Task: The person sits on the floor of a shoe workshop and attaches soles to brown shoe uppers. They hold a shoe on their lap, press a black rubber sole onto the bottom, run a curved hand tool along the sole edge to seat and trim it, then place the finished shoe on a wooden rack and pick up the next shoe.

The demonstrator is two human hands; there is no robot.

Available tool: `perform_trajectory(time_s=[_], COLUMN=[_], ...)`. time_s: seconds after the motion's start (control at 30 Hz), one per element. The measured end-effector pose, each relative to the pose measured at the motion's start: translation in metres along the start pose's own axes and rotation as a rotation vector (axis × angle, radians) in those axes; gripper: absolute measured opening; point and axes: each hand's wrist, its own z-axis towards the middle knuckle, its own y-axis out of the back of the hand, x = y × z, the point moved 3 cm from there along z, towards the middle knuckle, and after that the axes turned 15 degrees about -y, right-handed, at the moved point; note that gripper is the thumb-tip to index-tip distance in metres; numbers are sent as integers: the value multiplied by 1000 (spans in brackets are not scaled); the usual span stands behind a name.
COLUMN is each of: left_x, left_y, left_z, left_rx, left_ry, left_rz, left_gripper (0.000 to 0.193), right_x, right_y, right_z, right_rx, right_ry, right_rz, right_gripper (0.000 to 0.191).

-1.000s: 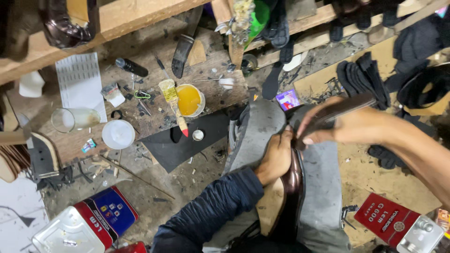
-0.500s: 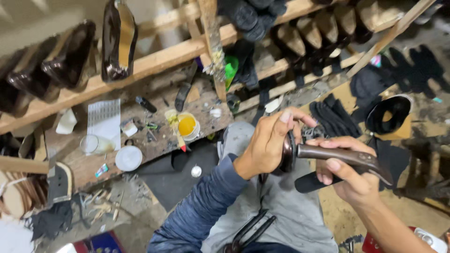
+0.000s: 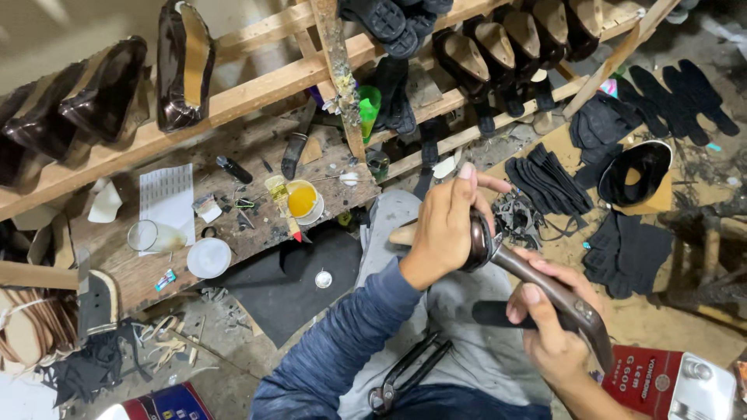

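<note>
The person is sitting over their lap, holding a brown shoe (image 3: 545,292) between both hands. The left hand (image 3: 447,225) is wrapping closed around its heel end, fingers curled over the back, while the right hand (image 3: 548,334) is gripping the toe end, thumb pressing on top (a dark strip is showing just beneath it). Pliers (image 3: 405,373) are lying on the thigh. On the wooden bench (image 3: 257,148) a pot of yellow glue (image 3: 303,200) is sitting near a white lid (image 3: 208,257).
</note>
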Motion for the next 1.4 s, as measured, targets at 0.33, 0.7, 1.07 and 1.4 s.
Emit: perform_trajectory(time_s=[0.33,0.7,1.07,1.4], left_x=[-13,-20,-27,-30], left_y=[-4,1,7,11], left_z=[-27,-36,-38,-37], left_rx=[31,136,150,138], left_ry=[-19,-54,-61,-91], left_rz=[55,107,106,109], left_gripper=[62,56,53,50], right_x=[40,46,45,42], right_y=[40,23,9,-10], right_z=[1,-13,-17,-2], right_rx=[73,156,42,70], right_ry=[-201,108,-282,-405], right_rz=[-629,-773,-571,-309], right_gripper=[26,30,31,37])
